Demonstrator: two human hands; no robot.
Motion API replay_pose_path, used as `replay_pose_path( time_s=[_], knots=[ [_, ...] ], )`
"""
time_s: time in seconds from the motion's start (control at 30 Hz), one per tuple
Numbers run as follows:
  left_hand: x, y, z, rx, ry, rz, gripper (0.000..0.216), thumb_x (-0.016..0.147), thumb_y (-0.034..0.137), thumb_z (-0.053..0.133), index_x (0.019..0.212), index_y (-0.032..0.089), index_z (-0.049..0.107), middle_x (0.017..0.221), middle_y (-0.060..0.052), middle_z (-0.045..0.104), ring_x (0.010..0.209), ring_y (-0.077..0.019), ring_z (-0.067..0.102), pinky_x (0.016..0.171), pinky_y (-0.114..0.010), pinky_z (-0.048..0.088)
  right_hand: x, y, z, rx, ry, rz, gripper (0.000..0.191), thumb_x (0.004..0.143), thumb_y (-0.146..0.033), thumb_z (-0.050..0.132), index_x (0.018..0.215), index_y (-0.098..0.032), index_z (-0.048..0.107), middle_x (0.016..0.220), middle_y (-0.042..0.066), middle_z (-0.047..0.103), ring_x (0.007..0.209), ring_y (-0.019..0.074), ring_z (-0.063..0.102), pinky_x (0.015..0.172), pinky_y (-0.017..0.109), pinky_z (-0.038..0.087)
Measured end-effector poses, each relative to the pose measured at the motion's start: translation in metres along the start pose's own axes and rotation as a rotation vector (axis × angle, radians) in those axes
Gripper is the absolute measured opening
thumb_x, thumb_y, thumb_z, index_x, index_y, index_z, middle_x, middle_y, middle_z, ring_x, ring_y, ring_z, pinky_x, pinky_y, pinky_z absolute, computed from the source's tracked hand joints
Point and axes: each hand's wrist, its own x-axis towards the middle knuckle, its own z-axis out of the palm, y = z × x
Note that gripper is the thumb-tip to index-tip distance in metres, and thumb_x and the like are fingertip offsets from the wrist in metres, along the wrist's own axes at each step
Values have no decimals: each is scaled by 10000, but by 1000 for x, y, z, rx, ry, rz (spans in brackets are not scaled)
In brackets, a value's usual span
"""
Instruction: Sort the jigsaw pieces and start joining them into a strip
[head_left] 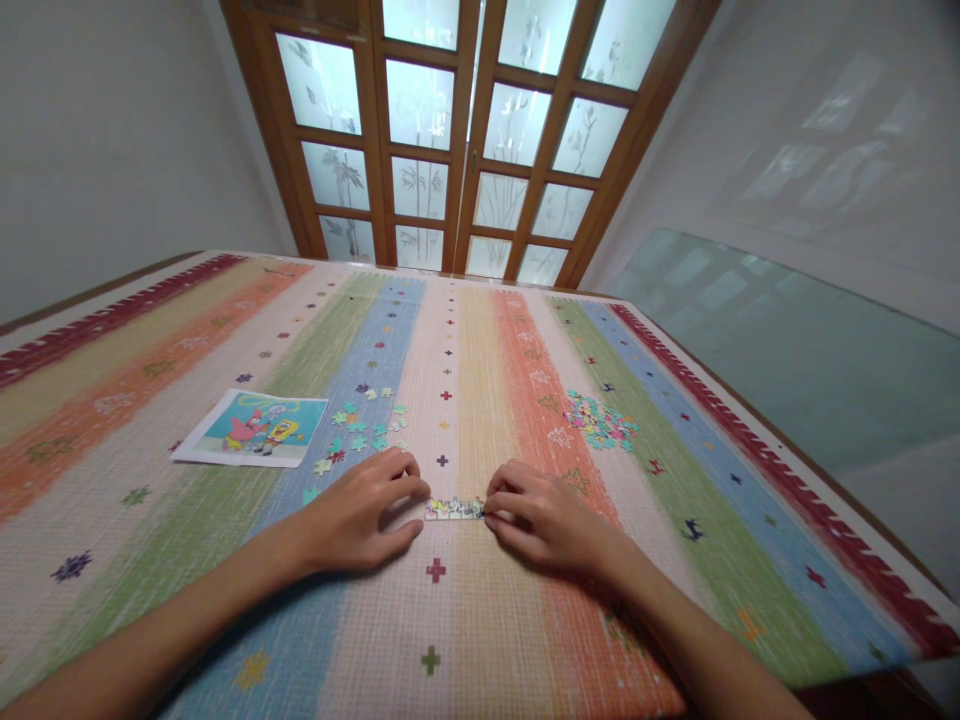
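A short strip of joined puzzle pieces (454, 509) lies on the striped tablecloth (480, 620) between my two hands. My left hand (364, 512) rests on the cloth with curled fingers, its fingertips touching the strip's left end. At the strip's right end my right hand (536, 515) has its fingers curled and pinched against the last piece. Loose teal puzzle pieces (364, 428) are scattered just beyond my left hand. A heap of pink and teal pieces (600, 420) lies beyond my right hand.
A cartoon reference picture (255, 428) lies flat at the left. The table's right edge (787, 460) runs along a glass panel (810, 360) and wall. A wooden door with frosted panes (465, 140) stands behind the table's far edge.
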Motion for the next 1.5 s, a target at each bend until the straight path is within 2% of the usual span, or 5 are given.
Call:
replay_pose_path(
  time_s=[0.2, 0.5, 0.93, 1.23, 1.5],
  knots=[
    [-1, -23, -30, 75, 185, -48, 223, 998, 301, 526, 1075, 197, 708, 1028, -87, 686, 940, -223, 650, 854, -377, 545, -1, 2, 2, 22, 10, -13, 186, 1010, -201, 537, 960, -180, 716, 1003, 94, 673, 877, 198, 618, 783, 342, 499],
    [-19, -80, -85, 310, 386, -366, 365, 942, 484, 500, 886, 195, 716, 758, -17, 672, 624, -150, 544, 710, -281, 486, -1, 0, 2, 16, 11, -1, 168, 1004, -195, 546, 944, -181, 703, 1004, 89, 666, 870, 195, 618, 776, 340, 494],
    [-26, -98, -88, 290, 212, -358, 393, 927, 469, 477, 883, 183, 743, 750, -65, 664, 641, -182, 562, 698, -315, 434, -1, -1, 0, 26, 2, 4, 175, 1005, -205, 542, 964, -176, 710, 1012, 100, 676, 876, 202, 627, 787, 353, 505],
    [-28, -99, -81, 273, 121, -458, 416, 946, 457, 457, 948, 169, 756, 523, 14, 483, 506, -162, 469, 594, -302, 347, -1, 0, 1, 35, -2, 7, 166, 1001, -206, 546, 961, -182, 706, 1025, 102, 677, 885, 204, 636, 800, 356, 519],
    [-25, -95, -82, 289, 39, -557, 432, 932, 451, 464, 1015, 173, 784, 618, -50, 598, 570, -213, 546, 623, -327, 361, -1, -2, -2, 22, -5, 6, 169, 1003, -206, 542, 971, -185, 706, 1022, 101, 677, 881, 204, 635, 786, 352, 514]
  ],
)
